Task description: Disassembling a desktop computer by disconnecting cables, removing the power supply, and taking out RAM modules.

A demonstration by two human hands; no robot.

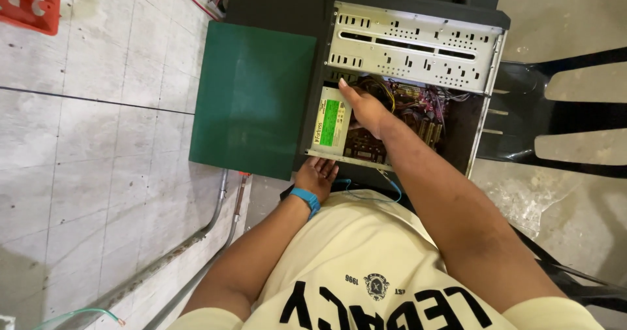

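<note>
Head view — grey tiled floor (98, 108), perhaps concrete.

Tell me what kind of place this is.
Probably an informal computer repair spot: an open computer case with exposed wiring sits on a table, above a bare tiled floor beside a black plastic chair.

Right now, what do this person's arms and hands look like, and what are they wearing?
Both arms are bare from the short sleeves down, with no gloves. The left hand has a bright blue band around its wrist. The right hand wears nothing visible. The shirt is pale cream with black lettering and a small dark emblem.
</note>
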